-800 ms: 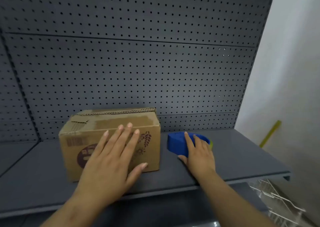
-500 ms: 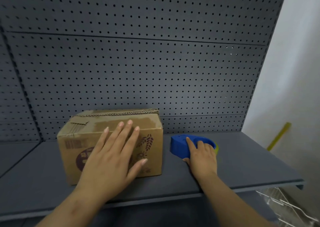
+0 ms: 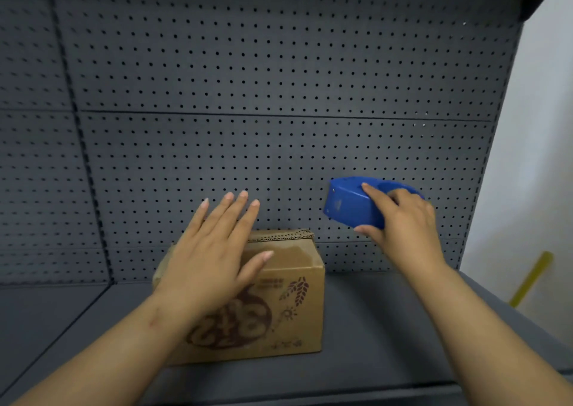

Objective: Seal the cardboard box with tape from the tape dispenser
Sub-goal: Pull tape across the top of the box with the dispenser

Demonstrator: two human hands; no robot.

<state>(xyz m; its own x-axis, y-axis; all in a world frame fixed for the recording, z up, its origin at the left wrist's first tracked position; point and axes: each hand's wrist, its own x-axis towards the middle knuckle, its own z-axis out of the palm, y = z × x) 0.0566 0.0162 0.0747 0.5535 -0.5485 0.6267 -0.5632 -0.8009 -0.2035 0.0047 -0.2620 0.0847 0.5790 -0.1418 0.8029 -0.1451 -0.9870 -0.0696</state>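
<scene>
A brown cardboard box (image 3: 288, 306) with dark red print stands on the grey shelf (image 3: 372, 328), its top flaps down. My left hand (image 3: 214, 250) hovers flat over the box's left top, fingers spread, holding nothing; whether it touches the box I cannot tell. My right hand (image 3: 403, 219) grips a blue tape dispenser (image 3: 350, 204) in the air, above and to the right of the box, in front of the pegboard. The tape roll is mostly hidden by my fingers.
A grey pegboard wall (image 3: 279, 95) rises behind the shelf. The shelf's front edge (image 3: 403, 387) runs along the bottom. A white wall (image 3: 542, 157) and a yellow strip (image 3: 530, 278) lie to the right.
My right hand has closed on the tape dispenser and lifted it off the shelf, up and toward the box. My left hand has risen from the box's front to over its top.
</scene>
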